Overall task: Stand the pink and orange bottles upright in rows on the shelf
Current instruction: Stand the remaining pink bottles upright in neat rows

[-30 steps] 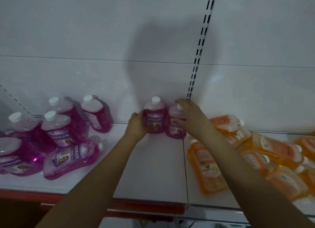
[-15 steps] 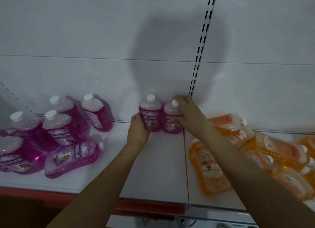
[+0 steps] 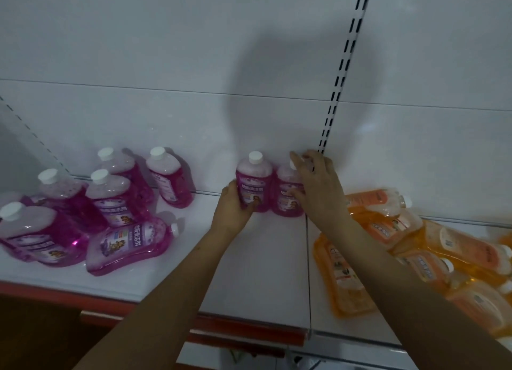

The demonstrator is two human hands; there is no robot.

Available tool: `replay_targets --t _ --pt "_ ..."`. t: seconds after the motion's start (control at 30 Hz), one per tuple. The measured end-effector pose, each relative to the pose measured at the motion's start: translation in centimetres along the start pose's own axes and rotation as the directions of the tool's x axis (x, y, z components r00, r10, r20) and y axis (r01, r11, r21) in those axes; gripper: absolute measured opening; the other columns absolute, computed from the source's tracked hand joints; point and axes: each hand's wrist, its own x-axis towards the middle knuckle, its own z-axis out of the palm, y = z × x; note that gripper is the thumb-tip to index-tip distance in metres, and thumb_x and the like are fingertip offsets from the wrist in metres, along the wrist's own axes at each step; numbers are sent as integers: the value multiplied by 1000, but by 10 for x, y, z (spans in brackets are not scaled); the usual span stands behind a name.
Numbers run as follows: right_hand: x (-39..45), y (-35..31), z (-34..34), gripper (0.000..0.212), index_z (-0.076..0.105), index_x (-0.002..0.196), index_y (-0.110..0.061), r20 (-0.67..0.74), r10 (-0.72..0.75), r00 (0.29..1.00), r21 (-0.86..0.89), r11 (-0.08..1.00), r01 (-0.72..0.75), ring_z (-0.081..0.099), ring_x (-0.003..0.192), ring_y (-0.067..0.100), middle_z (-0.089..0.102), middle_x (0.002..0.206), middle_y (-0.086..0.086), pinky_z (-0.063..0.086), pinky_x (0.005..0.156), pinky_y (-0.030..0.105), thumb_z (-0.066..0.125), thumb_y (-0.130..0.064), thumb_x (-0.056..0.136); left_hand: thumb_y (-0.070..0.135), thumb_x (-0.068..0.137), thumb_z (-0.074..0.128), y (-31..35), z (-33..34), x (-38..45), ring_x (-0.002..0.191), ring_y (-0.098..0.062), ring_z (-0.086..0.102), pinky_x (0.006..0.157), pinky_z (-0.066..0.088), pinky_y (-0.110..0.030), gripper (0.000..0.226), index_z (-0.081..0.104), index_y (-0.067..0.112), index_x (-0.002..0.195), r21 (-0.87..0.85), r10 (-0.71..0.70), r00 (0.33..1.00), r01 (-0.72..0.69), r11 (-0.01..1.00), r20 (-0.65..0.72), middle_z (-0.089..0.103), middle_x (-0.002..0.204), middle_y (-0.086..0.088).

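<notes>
I see two pink bottles [image 3: 254, 184] upright, touching, at the shelf [image 3: 257, 261] back; orange bottles [image 3: 410, 247] lie flat, heaped right.

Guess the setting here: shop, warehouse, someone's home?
Most likely a shop aisle. White retail shelf with a red front strip, a slotted upright in the back panel, and many identical pink bottles and orange bottles being stocked.
</notes>
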Motion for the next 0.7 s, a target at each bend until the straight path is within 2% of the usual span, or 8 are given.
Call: replay_targets --t 0.07,0.13,0.23,0.33,0.43,0.53,0.63,0.7 --pt "2 -10 -5 80 40 144 -12 -64 40 997 28 999 -38 43 123 36 44 138 18 45 102 44 76 -36 77 33 78 71 3 -8 -12 113 -32 57 89 51 -39 65 45 14 135 29 21 1000 -21 999 -21 58 122 -14" --pt "6 -28 -12 70 41 144 -9 -165 85 983 167 984 -57 40 128 32 43 140 17 43 104 41 67 -38 86 30 85 71 6 -20 -34 123 -22 50 101 45 -36 72 36 16 147 30 49 995 -47 998 -83 50 135 -9" --pt "16 -65 -21 51 46 138 -10 -209 51 977 424 905 43 46 123 24 47 135 10 44 100 31 61 -29 92 22 91 63 -8 -42 -69 121 -13 50 102 43 -31 53 46 18 141 81 159 963 -144 986 -217 56 129 2" --pt "24 -111 -15 37 54 128 -13 -134 -49 990 638 760 124 55 105 11 54 120 1 49 91 25 60 -25 93 20 93 59 -41 -71 -98 115 -10 50 98 46 -33 36 56 21 129 125 112 929 -72 990 -353 56 120 7" --pt "27 -151 15 33 57 124 -17 51 -156 986 719 691 72 55 96 3 57 116 -4 49 85 22 59 -30 94 19 92 63 -76 -103 -119 110 -14 49 90 49 -31 30 59 22 121 92 -68 849 136 986 -524 50 115 8" --pt "25 -180 54 39 56 128 -17 335 -224 915 729 677 -101 59 101 13 60 120 1 50 88 30 57 -38 95 17 88 67 -101 -131 -132 116 -24 45 95 44 -35 36 57 15 123 46 -258 709 379 924 -656 49 122 -6" --pt "18 -201 83 40 56 132 -15 569 -224 792 688 657 -308 61 103 20 61 122 4 45 84 27 56 -34 96 22 89 66 -113 -147 -136 118 -28 45 97 41 -39 43 52 9 128 -2 -355 682 460 888 -640 49 125 -11" --pt "13 -212 98 38 59 127 -12 697 -190 691 647 581 -493 65 100 24 63 120 6 52 87 32 59 -32 95 29 91 62 -121 -154 -135 109 -25 54 88 48 -37 38 54 11 124 -124 -476 681 498 858 -557 54 116 -4"
